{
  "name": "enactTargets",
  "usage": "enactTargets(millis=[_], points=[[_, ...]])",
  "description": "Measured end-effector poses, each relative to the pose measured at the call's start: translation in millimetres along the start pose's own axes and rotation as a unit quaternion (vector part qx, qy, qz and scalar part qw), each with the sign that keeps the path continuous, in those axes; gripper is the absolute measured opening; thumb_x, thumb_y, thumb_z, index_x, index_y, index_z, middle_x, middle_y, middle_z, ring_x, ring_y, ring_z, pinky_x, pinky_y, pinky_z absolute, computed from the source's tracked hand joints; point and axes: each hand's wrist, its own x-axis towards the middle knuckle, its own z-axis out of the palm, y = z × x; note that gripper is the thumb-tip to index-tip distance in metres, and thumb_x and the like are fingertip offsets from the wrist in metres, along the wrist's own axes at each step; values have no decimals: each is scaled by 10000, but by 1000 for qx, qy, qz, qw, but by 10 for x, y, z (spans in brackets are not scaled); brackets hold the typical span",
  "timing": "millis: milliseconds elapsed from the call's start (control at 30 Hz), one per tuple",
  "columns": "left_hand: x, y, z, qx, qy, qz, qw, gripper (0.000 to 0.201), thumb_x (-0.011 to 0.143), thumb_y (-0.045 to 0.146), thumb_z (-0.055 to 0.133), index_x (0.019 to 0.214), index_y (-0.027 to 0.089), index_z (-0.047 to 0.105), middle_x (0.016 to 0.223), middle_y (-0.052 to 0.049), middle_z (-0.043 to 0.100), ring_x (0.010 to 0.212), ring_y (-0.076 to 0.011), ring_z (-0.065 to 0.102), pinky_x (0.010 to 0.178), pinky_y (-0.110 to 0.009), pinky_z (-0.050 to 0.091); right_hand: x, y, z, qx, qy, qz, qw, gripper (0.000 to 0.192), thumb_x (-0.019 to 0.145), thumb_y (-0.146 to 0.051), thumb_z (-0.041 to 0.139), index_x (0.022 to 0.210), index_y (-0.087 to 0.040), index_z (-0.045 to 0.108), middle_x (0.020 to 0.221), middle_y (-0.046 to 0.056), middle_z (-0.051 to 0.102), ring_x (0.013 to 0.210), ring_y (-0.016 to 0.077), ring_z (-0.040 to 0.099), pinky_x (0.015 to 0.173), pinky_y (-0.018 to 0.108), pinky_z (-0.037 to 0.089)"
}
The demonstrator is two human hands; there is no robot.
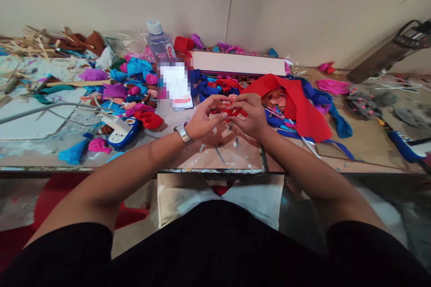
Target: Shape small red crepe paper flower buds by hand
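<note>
together left hand (202, 121), right hand (249, 116) pinch small red piece (232, 111), probably cloth.

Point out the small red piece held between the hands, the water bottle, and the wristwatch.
small red piece (232, 111), head view, on the bit showing between the fingertips.
water bottle (160, 44), head view, on its clear upper body.
wristwatch (183, 133), head view, on the metal band.

Small piece of red crepe paper (232, 111), crumpled and partly folded, held just above the surface between the fingers (225, 115) of the left hand (202, 121) and the right hand (251, 116).
</note>
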Motion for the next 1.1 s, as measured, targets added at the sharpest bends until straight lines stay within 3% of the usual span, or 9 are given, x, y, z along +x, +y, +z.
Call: enactTargets(millis=[233, 467, 633, 867, 1100], points=[[-1, 9, 0, 0, 21, 0, 1000, 445, 1010, 518, 733, 1326, 221, 630, 1211, -109, 768, 1110, -210, 759, 957, -355, 624, 8, -16, -20, 9, 5, 2, 1000, 488, 952, -731, 679, 1117, -280, 765, 1124, 90, 782, 1099, 307, 706, 1027, 500, 464], [3, 44, -20, 24, 30, -18, 999, 372, 1015, 556, 708, 1147, 208, 706, 1127, -75, 776, 980, -179, 746, 903, -343, 611, 26, -46, -43, 6, -4, 21, 1000, 405, 1006, -652, 651, 969, -266, 767, 1040, 76, 792, 1069, 294, 704, 1021, 501, 445], [7, 31, -12, 36, 30, -17, 999, 417, 942, 562, 803, 1152, 213, 716, 1127, -73, 783, 968, -173, 737, 873, -322, 591, 22, -39, -30, 11, 1, 28, 1000, 428, 1020, -657, 623, 903, -267, 753, 1000, 65, 788, 1052, 289, 694, 1016, 507, 425], [9, 39, -4, 11, 26, -19, 999, 445, 976, 552, 774, 1223, 202, 653, 1173, -98, 776, 1012, -172, 747, 901, -315, 600, 38, -31, -36, 15, 6, 18, 1000, 443, 1027, -659, 612, 902, -259, 757, 987, 64, 796, 1024, 273, 697, 1013, 492, 438], [3, 20, -22, 38, 12, -27, 999, 443, 992, 585, 734, 1203, 196, 705, 1195, -105, 778, 1032, -187, 740, 937, -338, 588, 36, -35, -33, 4, 17, 15, 1000, 490, 1026, -689, 591, 876, -246, 737, 972, 73, 794, 1010, 266, 708, 988, 472, 443]])
